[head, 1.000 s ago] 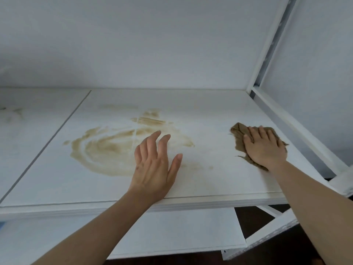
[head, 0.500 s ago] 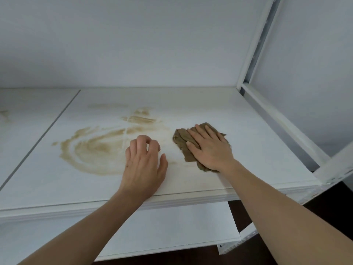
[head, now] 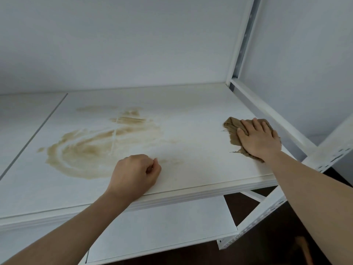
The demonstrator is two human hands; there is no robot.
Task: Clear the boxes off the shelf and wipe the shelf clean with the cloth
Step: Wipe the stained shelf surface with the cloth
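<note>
Near the right end of the shelf [head: 191,115], your brown cloth [head: 232,129] lies crumpled and frayed at its edges, pressed flat under your right hand [head: 257,139] with straight fingers spread over it. Your left hand [head: 134,174] rests as a curled fist on the smooth white board near the front edge, holding nothing. Beside it a wide tan stain [head: 99,148] swirls in smeared arcs. White perforated metal uprights [head: 242,41] frame the shelf's right side.
</note>
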